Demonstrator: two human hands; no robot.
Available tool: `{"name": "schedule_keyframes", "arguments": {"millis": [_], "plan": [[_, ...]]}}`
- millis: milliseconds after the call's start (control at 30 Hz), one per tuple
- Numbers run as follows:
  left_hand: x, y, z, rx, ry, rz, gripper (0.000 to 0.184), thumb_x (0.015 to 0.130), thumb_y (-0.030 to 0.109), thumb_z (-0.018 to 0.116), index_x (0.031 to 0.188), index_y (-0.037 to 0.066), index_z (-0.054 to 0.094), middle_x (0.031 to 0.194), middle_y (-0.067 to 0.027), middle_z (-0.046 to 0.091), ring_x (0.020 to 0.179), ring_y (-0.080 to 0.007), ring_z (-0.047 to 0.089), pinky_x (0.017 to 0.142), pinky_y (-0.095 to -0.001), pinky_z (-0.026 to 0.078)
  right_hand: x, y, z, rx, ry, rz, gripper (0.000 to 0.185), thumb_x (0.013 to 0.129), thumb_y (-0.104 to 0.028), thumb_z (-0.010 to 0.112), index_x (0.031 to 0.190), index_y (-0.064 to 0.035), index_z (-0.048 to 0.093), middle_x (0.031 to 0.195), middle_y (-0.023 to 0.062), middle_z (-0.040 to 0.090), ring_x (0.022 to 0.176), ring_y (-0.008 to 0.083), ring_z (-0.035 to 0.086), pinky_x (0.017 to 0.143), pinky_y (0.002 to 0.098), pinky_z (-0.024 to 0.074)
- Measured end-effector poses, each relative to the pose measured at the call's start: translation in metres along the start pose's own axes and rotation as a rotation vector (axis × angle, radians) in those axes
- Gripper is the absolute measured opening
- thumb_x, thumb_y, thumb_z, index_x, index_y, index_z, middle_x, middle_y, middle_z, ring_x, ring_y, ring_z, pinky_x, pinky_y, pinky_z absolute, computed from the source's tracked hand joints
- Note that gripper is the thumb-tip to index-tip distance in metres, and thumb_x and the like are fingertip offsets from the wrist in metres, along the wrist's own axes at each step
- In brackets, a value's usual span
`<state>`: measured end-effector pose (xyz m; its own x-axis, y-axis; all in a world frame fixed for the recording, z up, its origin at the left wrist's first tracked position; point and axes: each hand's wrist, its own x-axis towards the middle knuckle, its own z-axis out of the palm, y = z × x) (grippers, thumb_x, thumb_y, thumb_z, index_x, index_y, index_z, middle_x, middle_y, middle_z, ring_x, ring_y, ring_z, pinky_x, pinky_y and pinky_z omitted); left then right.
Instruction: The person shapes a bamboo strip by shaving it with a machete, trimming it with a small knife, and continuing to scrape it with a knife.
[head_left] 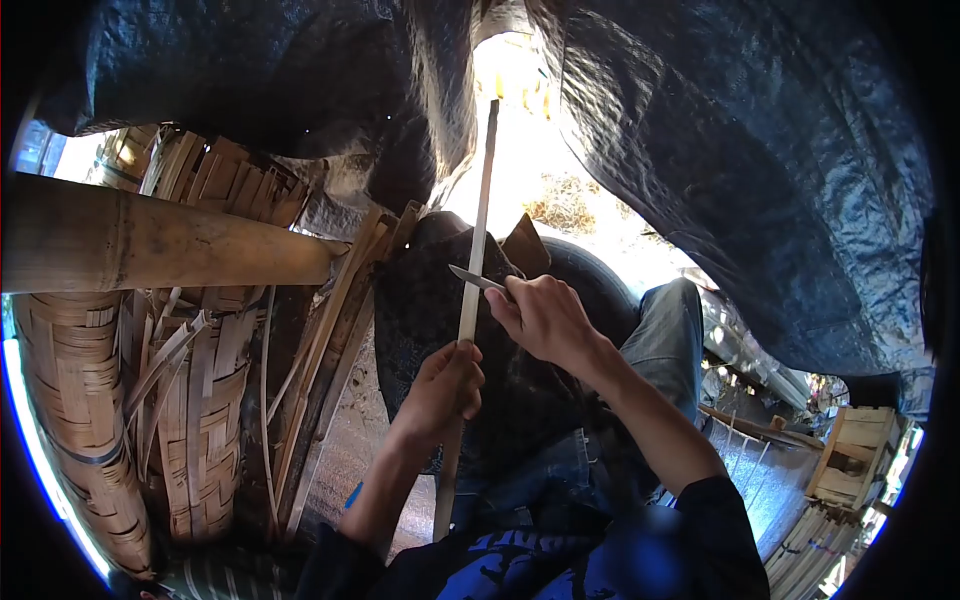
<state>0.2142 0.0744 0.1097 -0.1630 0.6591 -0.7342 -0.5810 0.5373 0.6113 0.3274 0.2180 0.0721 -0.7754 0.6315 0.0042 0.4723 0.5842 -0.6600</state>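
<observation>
A long, narrow bamboo strip (pixel 469 312) runs upward from my lap toward the bright gap ahead. My left hand (pixel 441 388) is wrapped round its lower part, fingers closed. Just above, my right hand (pixel 548 318) grips a knife (pixel 472 277), its handle mostly hidden in the fingers. The blade points left and lies across the strip, seemingly touching it. Beneath the strip, a dark cloth (pixel 420 300) covers my lap and leg.
A thick bamboo pole (pixel 180 240) juts in from the left, over woven bamboo rolls (pixel 80 400) and loose slats (pixel 325 370). Dark tarpaulin (pixel 740 170) hangs ahead and to the right. A wooden crate (pixel 855 455) stands at the lower right, above bundled strips (pixel 810 545).
</observation>
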Motion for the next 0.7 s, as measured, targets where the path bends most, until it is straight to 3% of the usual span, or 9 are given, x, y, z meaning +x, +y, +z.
{"name": "schedule_keyframes", "arguments": {"millis": [167, 467, 700], "plan": [[0.008, -0.013, -0.017, -0.051, -0.135, -0.073, 0.021, 0.100, 0.029, 0.041, 0.095, 0.011, 0.050, 0.060, 0.0074, 0.033, 0.043, -0.0024, 0.028, 0.037, -0.0186, 0.022, -0.010, 0.004, 0.021, -0.031, 0.036, -0.009, 0.040, 0.095, -0.035, 0.047, 0.071, -0.0034, 0.052, 0.047, 0.0162, 0.053, 0.046, 0.0362, 0.058, 0.044, 0.0451, 0.0480], [-0.005, -0.021, -0.008, 0.085, 0.031, -0.080, 0.020, 0.100, 0.031, 0.040, 0.094, 0.014, 0.049, 0.061, 0.0091, 0.031, 0.042, -0.0009, 0.026, 0.036, -0.0178, 0.019, -0.023, -0.011, 0.054, -0.073, 0.067, 0.270, 0.039, 0.095, -0.039, 0.047, 0.074, -0.0059, 0.052, 0.054, 0.0175, 0.057, 0.055, 0.0374, 0.062, 0.049, 0.0477, 0.0490], [-0.004, -0.026, -0.011, 0.047, 0.029, -0.060, 0.023, 0.100, 0.031, 0.041, 0.093, 0.012, 0.049, 0.064, 0.0092, 0.033, 0.047, -0.0006, 0.029, 0.040, -0.0182, 0.022, -0.018, -0.006, 0.059, -0.032, 0.130, 0.242, 0.039, 0.094, -0.040, 0.048, 0.076, -0.0066, 0.052, 0.056, 0.0170, 0.058, 0.056, 0.0373, 0.062, 0.050, 0.0471, 0.0490]]}}
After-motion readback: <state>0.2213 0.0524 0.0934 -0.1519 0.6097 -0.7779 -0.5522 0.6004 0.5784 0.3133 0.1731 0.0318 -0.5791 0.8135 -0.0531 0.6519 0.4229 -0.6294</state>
